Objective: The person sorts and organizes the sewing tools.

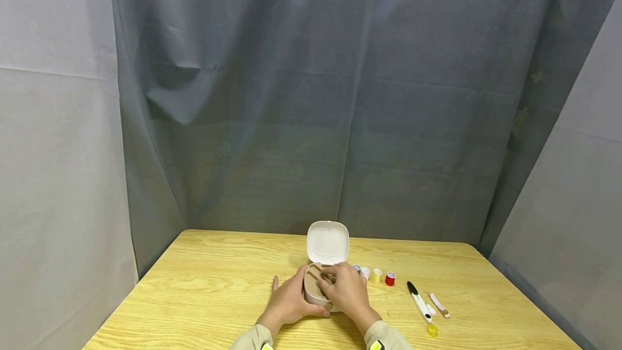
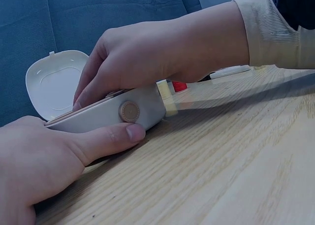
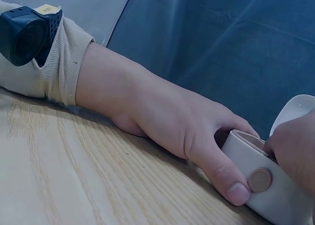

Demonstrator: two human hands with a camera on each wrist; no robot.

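1. White box (image 1: pixel 313 297): it sits on the wood-grained tabletop (image 1: pixel 218 285), near the middle, directly in front of the person and between the two hands.
2. Its white lid (image 1: pixel 328 243) stands open at the back, inner face toward the person. A tan inner tray (image 1: pixel 312 273) with hollows fills the top, and a round tan button (image 2: pixel 129 112) marks the front wall.
3. The left hand (image 1: pixel 290 302) grips the box, its fingers around the left side and its thumb lying along the front wall, just below the button in the left wrist view.
4. The right hand (image 1: pixel 349 288) comes over from the right, fingers bent down into the tray. The fingertips are hidden, so I cannot tell whether they pinch anything.
5. Just beside the right hand, a row of thread spools stands on the tabletop: blue (image 1: pixel 357 268), white (image 1: pixel 365 273), yellow (image 1: pixel 377 275) and red (image 1: pixel 390 278), the red one outermost.
6. Farther right lie a white tool with a black tip (image 1: pixel 420 304), a small white piece (image 1: pixel 431 309), a pinkish strip with a brown end (image 1: pixel 439 305) and, nearest the person, a yellow round piece (image 1: pixel 432 330).
7. A grey curtain (image 1: pixel 272 123) hangs behind the tabletop.
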